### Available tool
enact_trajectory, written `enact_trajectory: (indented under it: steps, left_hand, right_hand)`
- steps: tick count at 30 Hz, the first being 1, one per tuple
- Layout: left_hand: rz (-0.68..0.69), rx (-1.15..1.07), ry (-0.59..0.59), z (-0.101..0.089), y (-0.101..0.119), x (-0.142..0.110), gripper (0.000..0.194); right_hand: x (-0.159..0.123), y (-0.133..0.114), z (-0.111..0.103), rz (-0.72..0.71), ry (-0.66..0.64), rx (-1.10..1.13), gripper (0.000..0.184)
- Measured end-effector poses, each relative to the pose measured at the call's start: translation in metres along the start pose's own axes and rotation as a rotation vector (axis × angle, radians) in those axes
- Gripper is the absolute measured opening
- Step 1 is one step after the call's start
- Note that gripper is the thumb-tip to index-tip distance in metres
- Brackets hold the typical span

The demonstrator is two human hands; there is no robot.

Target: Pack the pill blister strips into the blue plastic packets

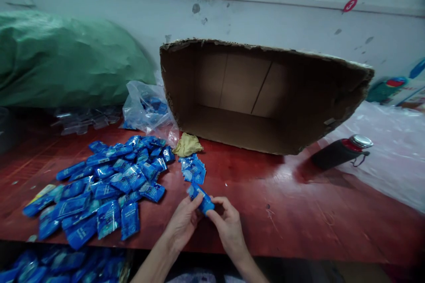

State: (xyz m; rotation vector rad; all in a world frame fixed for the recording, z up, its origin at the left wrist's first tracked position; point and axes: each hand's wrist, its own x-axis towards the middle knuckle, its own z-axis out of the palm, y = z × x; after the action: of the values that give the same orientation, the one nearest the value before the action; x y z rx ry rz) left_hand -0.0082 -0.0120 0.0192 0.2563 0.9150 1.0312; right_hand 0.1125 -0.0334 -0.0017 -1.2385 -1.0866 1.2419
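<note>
Both my hands meet over the near edge of a red-brown table [299,212]. My left hand [182,222] and my right hand [227,225] are each closed on the same small blue packet [202,199], pinching it from either side. Just beyond it lies a small stack of blue packets [193,169]. A wide heap of the same blue packets [106,185] spreads over the table to the left of my hands.
A large cardboard box [262,97] lies on its side, opening toward me. A yellow cloth [187,145] and a clear plastic bag [148,110] sit by its left corner. A black bottle [341,152] lies at right, a green sack [66,57] at back left. More packets [59,265] are below the table edge.
</note>
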Motion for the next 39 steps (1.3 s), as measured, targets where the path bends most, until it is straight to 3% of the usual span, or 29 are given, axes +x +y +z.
enact_trajectory:
  steps: [3,7,10,16,19,23,26,33,39]
  left_hand:
    - [-0.028,-0.011,-0.075,-0.005,0.004,0.0,0.009]
    - [-0.079,-0.058,-0.267,-0.015,0.006,0.003,0.02]
    - [-0.106,-0.102,-0.36,-0.02,0.005,0.007,0.024]
    - [-0.131,-0.096,-0.408,-0.019,0.004,0.006,0.025]
    - [-0.171,-0.115,-0.395,-0.021,0.001,0.002,0.026]
    - [-0.172,-0.171,-0.387,-0.024,-0.006,0.0,0.025]
    - [-0.205,-0.159,-0.426,-0.022,-0.009,-0.001,0.023]
    - [-0.21,-0.159,-0.445,-0.015,-0.008,-0.004,0.022]
    - [-0.123,-0.202,-0.264,-0.002,-0.019,-0.013,0.017]
  right_hand:
    - [0.001,-0.007,-0.006,-0.199,-0.077,-0.153,0.023]
    - [0.005,-0.015,-0.011,-0.255,-0.175,-0.154,0.053]
    - [0.004,-0.016,-0.011,-0.285,-0.222,-0.212,0.058]
    - [-0.001,-0.003,-0.014,-0.391,-0.135,-0.352,0.074]
    - [0.0,-0.005,-0.02,-0.326,-0.161,-0.3,0.08]
    - [0.004,-0.019,-0.024,-0.114,-0.442,-0.097,0.072]
    - [0.006,-0.025,-0.02,0.031,-0.527,0.076,0.076]
    - [0.008,-0.021,-0.016,0.074,-0.484,0.192,0.079]
    - [0.005,-0.02,-0.014,0.058,-0.342,0.147,0.063]
